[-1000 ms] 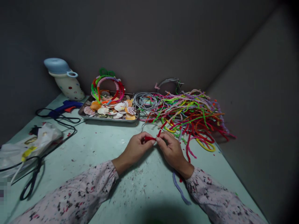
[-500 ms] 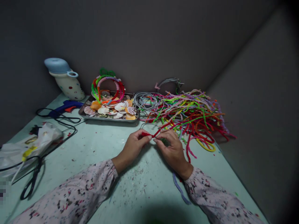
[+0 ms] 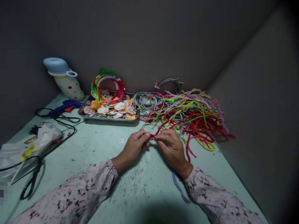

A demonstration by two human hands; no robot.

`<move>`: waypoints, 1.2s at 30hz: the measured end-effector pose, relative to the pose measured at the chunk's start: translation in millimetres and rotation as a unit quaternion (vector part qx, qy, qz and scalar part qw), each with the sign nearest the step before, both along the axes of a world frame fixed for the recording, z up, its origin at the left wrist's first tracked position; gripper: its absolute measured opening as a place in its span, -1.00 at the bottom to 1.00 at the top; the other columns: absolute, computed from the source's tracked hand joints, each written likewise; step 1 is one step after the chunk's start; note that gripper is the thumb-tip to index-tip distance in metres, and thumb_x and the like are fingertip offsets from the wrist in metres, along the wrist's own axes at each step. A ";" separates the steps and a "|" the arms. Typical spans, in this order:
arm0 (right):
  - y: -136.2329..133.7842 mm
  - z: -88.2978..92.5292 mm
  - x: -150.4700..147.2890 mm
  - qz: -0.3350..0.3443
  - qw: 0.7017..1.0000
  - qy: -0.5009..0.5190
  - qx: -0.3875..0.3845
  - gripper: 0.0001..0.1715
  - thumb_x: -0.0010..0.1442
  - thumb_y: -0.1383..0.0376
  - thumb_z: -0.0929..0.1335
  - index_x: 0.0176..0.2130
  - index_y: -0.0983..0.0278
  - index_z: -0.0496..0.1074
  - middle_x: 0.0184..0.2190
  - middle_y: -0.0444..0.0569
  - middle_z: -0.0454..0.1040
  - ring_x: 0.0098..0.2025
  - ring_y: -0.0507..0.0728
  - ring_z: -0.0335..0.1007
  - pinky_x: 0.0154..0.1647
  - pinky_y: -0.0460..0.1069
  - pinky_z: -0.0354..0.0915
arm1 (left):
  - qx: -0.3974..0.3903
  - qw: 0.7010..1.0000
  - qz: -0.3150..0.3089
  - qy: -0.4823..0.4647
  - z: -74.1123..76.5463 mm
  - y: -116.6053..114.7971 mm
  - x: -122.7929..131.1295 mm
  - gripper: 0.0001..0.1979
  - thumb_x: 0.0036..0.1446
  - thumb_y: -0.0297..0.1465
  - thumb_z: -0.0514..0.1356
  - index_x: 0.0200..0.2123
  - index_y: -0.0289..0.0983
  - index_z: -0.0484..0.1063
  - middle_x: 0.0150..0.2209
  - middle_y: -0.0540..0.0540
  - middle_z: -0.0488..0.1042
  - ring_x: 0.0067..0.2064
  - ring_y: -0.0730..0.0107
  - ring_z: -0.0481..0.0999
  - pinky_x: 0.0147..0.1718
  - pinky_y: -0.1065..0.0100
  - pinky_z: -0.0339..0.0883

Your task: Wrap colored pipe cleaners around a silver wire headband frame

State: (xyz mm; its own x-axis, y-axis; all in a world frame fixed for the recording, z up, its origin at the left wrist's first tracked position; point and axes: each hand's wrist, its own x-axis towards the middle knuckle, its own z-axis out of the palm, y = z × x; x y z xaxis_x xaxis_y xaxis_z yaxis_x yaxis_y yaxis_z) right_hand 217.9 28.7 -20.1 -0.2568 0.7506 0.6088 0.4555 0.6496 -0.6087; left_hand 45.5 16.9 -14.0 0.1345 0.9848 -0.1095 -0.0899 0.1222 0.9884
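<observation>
My left hand and my right hand meet just above the middle of the table. Both pinch a red pipe cleaner whose end disappears into my left fingers, while its length runs up and right into the heap. A thin grey wire loop rises just behind my fingers. It seems joined to the red piece, though my fingers hide the exact contact. Behind my right hand lies a large tangle of multicoloured pipe cleaners.
A metal tray of seashells and pipe-cleaner rings stand at the back. Grey wire coils sit beside it. To the left lie a blue glue gun, black-handled scissors and a plastic bag. Walls enclose the back and right.
My hands have drawn closer together, and my left fingers have curled further around the red pipe cleaner, covering more of its end.
</observation>
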 end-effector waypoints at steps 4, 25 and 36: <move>0.3 -0.6 0.2 -0.003 1.000 0.007 0.000 -0.85 0.20 0.37 0.37 -0.23 0.15 0.52 -0.28 -0.07 0.40 -0.19 0.11 0.35 -0.14 0.09 0.27 | 0.004 1.000 -0.009 0.006 -0.5 0.1 -0.8 -0.70 0.19 -0.20 0.11 -0.42 -0.32 0.43 -0.59 0.04 0.32 -0.57 0.57 0.20 -0.57 0.44 -0.01; 3.9 -1.4 -2.3 0.008 0.998 0.040 -0.057 -0.89 0.17 0.31 0.40 -0.24 0.16 0.54 -0.30 -0.06 0.48 -0.21 0.10 0.41 -0.15 0.06 0.34 | 0.001 1.000 -0.007 0.008 0.2 0.0 -2.7 -0.69 0.16 -0.18 0.14 -0.44 -0.32 0.42 -0.59 0.03 0.33 -0.57 0.54 0.20 -0.56 0.43 0.00; 2.0 -1.0 -1.0 0.002 0.998 0.040 -0.046 -0.86 0.18 0.31 0.40 -0.21 0.14 0.54 -0.27 -0.06 0.47 -0.19 0.11 0.41 -0.11 0.08 0.34 | -0.002 1.000 -0.008 0.006 0.9 0.0 -1.7 -0.70 0.15 -0.19 0.15 -0.45 -0.31 0.42 -0.59 0.02 0.32 -0.57 0.54 0.20 -0.56 0.42 -0.01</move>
